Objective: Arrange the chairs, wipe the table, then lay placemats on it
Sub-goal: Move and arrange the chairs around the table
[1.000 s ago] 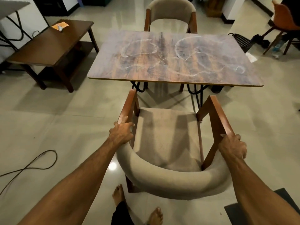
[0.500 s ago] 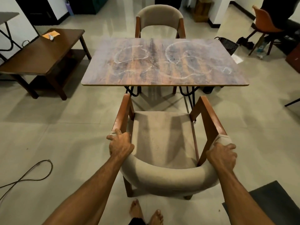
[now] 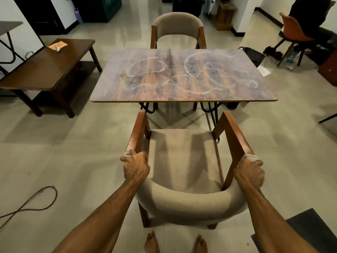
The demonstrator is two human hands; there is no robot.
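Note:
A beige padded chair [image 3: 184, 161] with brown wooden arms stands on the floor just in front of me, facing the table. My left hand [image 3: 135, 167] grips the left end of its curved backrest, and my right hand [image 3: 249, 172] grips the right end. The wooden table [image 3: 182, 77] ahead carries white smeared rings across its top. A second beige chair [image 3: 177, 28] is tucked at the table's far side. No placemats or cloth are in view.
A low brown side table [image 3: 45, 70] with an orange paper stands at the left. A cable [image 3: 31, 205] loops on the floor at lower left. An orange chair [image 3: 295, 31] and a black basket [image 3: 253, 55] are at the back right. A dark mat [image 3: 310, 232] lies at lower right.
Both hands slid back along the chair's arms onto the ends of the padded backrest. The chair now sits squarer to the table, and my feet stand side by side behind it.

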